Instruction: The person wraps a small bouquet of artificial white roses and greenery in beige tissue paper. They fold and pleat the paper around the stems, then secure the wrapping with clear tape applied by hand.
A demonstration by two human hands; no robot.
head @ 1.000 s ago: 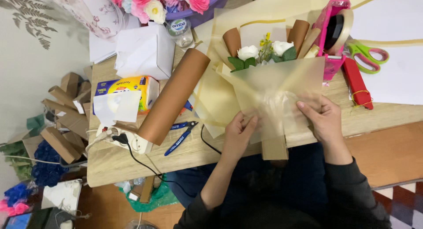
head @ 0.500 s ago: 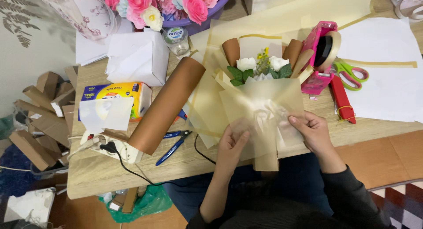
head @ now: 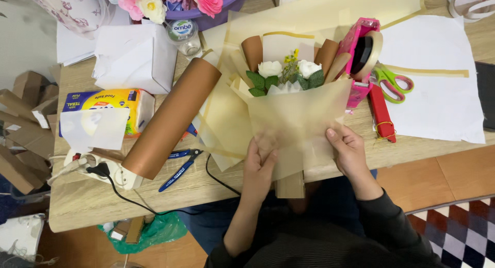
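Note:
A small bouquet (head: 286, 74) of white flowers and green leaves lies on the wooden table (head: 87, 196), wrapped in brown paper and a translucent cream sheet (head: 296, 116). My left hand (head: 259, 162) presses the sheet's lower left part, its fingertips partly under the sheet. At the sheet's lower right edge, my right hand (head: 348, 152) grips it. The bouquet's brown stem end (head: 289, 185) sticks out over the table's near edge between my hands.
A brown paper roll (head: 172, 118) lies left of the bouquet, with blue pliers (head: 180, 165), a power strip (head: 103, 170) and a tissue box (head: 108, 110) nearby. A pink tape dispenser (head: 361, 56), scissors (head: 392, 82) and a red cutter (head: 381, 113) sit to the right.
The view has shifted and drawn closer. Both hands have slid lower on the cream sheet, pulling it around the bouquet's lower part.

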